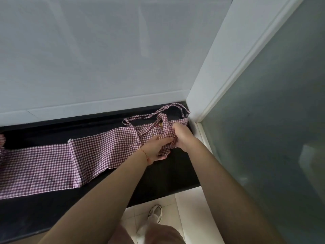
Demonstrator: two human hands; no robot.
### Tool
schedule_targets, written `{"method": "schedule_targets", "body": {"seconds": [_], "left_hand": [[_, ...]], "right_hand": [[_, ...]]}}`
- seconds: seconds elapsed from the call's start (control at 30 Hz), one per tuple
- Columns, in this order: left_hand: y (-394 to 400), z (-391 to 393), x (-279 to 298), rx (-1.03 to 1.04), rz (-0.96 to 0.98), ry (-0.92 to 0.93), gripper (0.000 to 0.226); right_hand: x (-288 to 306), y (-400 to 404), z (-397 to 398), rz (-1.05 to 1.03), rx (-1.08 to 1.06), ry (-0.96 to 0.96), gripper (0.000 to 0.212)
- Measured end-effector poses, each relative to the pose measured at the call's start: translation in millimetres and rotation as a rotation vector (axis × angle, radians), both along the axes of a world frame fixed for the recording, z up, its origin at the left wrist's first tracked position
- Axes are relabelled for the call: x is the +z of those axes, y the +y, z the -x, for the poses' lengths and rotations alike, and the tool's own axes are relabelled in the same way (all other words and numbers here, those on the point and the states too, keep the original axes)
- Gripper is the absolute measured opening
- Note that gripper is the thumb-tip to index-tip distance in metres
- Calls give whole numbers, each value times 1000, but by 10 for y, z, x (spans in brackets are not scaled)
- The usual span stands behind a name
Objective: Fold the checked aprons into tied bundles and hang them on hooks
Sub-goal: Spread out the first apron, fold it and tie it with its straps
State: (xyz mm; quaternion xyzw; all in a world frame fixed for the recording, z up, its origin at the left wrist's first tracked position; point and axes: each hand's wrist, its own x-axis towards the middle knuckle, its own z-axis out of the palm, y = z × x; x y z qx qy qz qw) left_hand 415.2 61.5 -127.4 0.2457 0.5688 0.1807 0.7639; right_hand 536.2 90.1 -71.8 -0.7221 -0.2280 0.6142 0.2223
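Both arms reach forward, left hand [154,147] and right hand [182,136] close together, fingers curled, gripping bunched end of checked apron [91,152] on black ledge [158,180].

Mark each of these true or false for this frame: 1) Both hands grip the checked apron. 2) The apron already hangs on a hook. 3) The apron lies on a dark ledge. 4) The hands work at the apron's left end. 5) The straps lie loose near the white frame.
1) True: the left hand and right hand bunch the checked apron.
2) False: it lies stretched out flat; no hook is in view.
3) True: it rests on the dark ledge.
4) False: they work at its right end, by the straps.
5) True: they loop beside the white frame.
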Motion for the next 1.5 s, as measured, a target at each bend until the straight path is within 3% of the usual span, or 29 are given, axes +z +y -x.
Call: {"method": "schedule_targets", "body": {"seconds": [0.03, 0.1, 0.17, 0.2, 0.27, 0.37, 0.43, 0.5, 0.63, 0.77, 0.93, 1.07, 1.13, 1.3, 1.43, 1.5], "left_hand": [[19, -12, -20, -12, -36, 59, 45], [61, -18, -39, -27, -80, 133, 35], [75, -21, 38, -58, -124, 144, 30], [87, -17, 75, -109, -181, 169, 29], [72, -17, 151, -237, -306, 200, 39], [39, -24, 224, -347, -408, 175, 51], [44, -9, 236, -379, -460, 180, 48], [61, 8, 231, -369, -506, 201, 45], [124, 67, 180, -223, -541, 235, 36], [170, 124, 162, -57, -392, 222, 30], [202, 182, 156, 57, -186, 85, 24], [220, 182, 146, 75, -107, 29, 23], [224, 166, 114, 86, -88, 18, 23], [258, 173, -3, 215, -27, 137, 16], [245, 231, -107, 210, 30, 169, 9], [236, 241, -98, 157, 76, 188, 19]], "right_hand": [[14, 9, -40, 13, -12, -19, 27], [-61, 29, -135, -55, 161, -337, 23], [-178, 49, -220, -307, 359, -744, 17], [-203, 72, -237, -443, 396, -822, 17], [-242, 157, -228, -572, 467, -746, 21], [-285, 289, -184, -479, 641, -563, 34], [-307, 339, -178, -377, 757, -539, 31], [-304, 368, -195, -249, 923, -598, 30], [-260, 405, -273, -148, 909, -811, 37], [-209, 418, -319, -249, 942, -901, 46], [-114, 361, -382, -284, 1004, -612, 70], [-165, 284, -430, -237, 1157, -499, 90], [-249, 254, -423, -258, 1226, -546, 89], [-367, 180, -416, -295, 1287, -899, 37], [-431, 78, -441, -228, 1477, -1162, 35], [-473, 20, -402, -249, 1475, -1174, 42]]}}
